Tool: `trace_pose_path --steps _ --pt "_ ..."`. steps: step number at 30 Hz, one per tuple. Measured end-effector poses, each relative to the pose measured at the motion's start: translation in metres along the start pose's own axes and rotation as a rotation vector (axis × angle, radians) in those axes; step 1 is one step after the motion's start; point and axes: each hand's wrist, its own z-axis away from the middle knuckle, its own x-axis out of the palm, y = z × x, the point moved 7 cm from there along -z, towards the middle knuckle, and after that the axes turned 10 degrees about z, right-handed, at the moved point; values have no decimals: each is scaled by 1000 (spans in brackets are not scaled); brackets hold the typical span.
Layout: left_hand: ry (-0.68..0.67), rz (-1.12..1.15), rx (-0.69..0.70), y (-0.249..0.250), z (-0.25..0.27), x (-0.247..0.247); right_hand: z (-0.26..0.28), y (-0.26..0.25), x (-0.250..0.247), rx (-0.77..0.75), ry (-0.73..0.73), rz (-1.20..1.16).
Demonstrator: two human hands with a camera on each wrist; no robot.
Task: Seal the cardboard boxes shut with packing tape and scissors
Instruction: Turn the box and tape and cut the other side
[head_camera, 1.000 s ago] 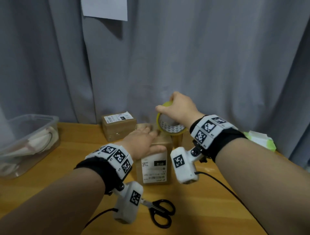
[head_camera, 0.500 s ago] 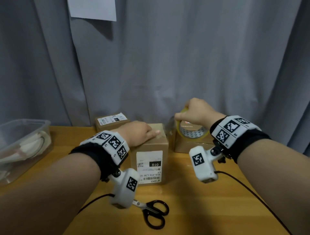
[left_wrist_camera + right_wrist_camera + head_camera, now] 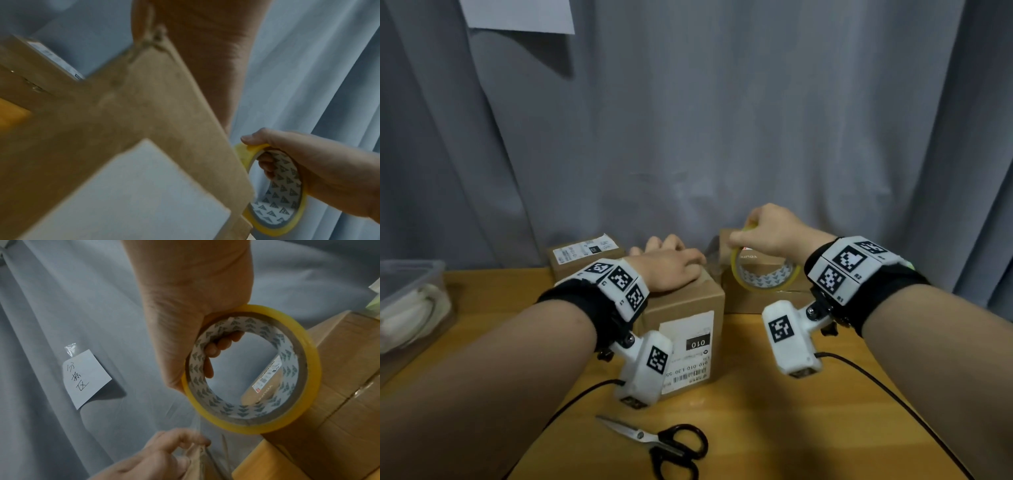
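Note:
My left hand lies on top of the front cardboard box, fingers pressing the end of a clear tape strip against the box's far edge. My right hand grips a yellow-edged tape roll, thumb on the rim and fingers through the core, held upright just right of that box. The strip runs from the roll to my left fingers. Black-handled scissors lie closed on the table in front of the box.
A second labelled box stands at the back left and a wider one behind the roll. A clear plastic tub sits at the left table edge. Grey curtain hangs close behind. Cables trail over the wooden table.
My right hand has carried the roll to the right and lower, away from my left hand, drawing out clear tape. My left hand has stayed on the front box.

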Motion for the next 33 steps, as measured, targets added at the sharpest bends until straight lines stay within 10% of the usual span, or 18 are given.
trace_pose_path --steps 19,33 --pt "-47 628 135 7 26 5 11 -27 -3 -139 -117 -75" --pt "324 610 272 -7 36 -1 26 -11 53 -31 -271 -330"
